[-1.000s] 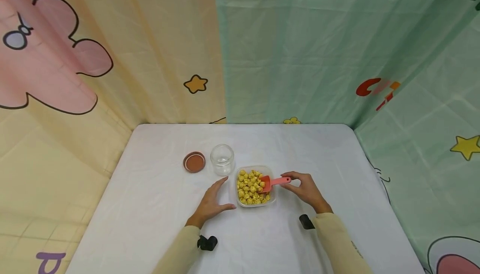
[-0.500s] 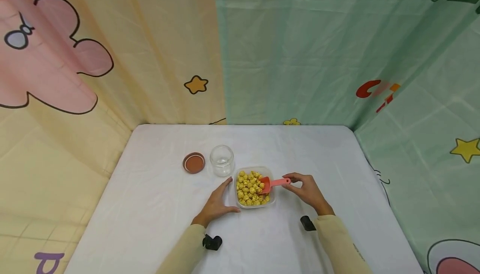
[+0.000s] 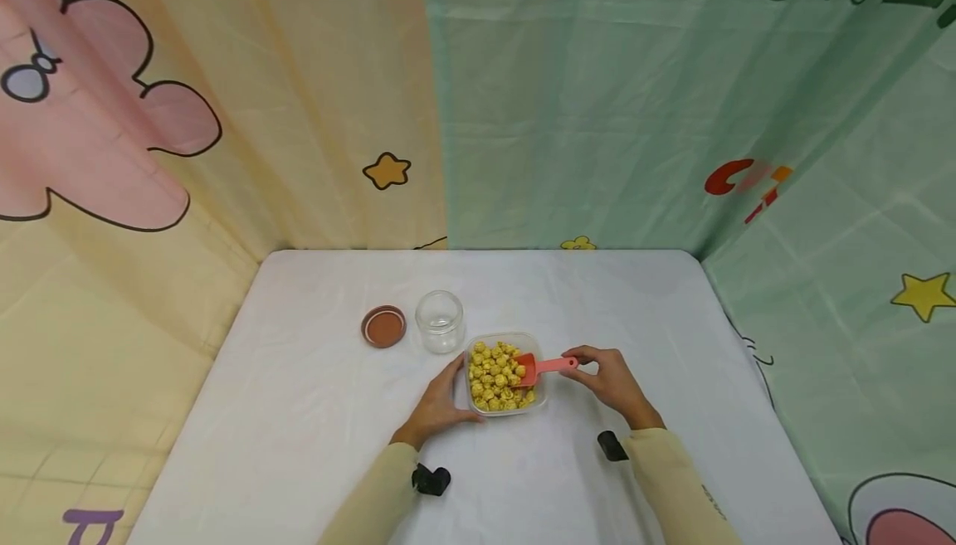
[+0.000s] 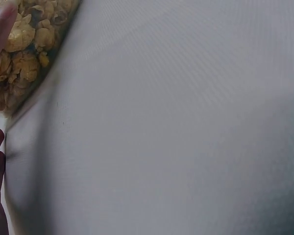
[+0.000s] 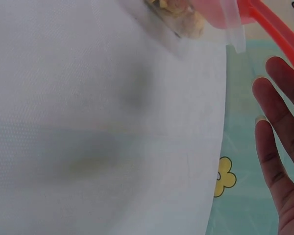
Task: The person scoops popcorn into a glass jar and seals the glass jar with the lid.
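A clear plastic container (image 3: 543, 396) of yellow popcorn (image 3: 489, 375) stands near the table's middle in the head view. My left hand (image 3: 436, 406) holds its left side, thumb at the near corner and fingers at the far one. In the left wrist view the thumb (image 4: 2, 27) lies against the container's wall. A red scoop (image 3: 529, 371) rests in the popcorn at the right, its handle reaching over the rim. My right hand (image 3: 612, 379) pinches the end of that handle (image 5: 279, 34) between thumb and index finger; the other fingers are spread in the right wrist view.
An uncovered glass jar (image 3: 441, 325) stands behind the container, slightly left. Left of the jar lies a round brown lid (image 3: 384, 327). A white cloth covers the table (image 3: 299, 412), and printed curtains (image 3: 568, 114) enclose the back and sides.
My left hand has moved right, closing from beside the container onto its left side. The right hand keeps its pinch on the scoop, which stays in the popcorn.
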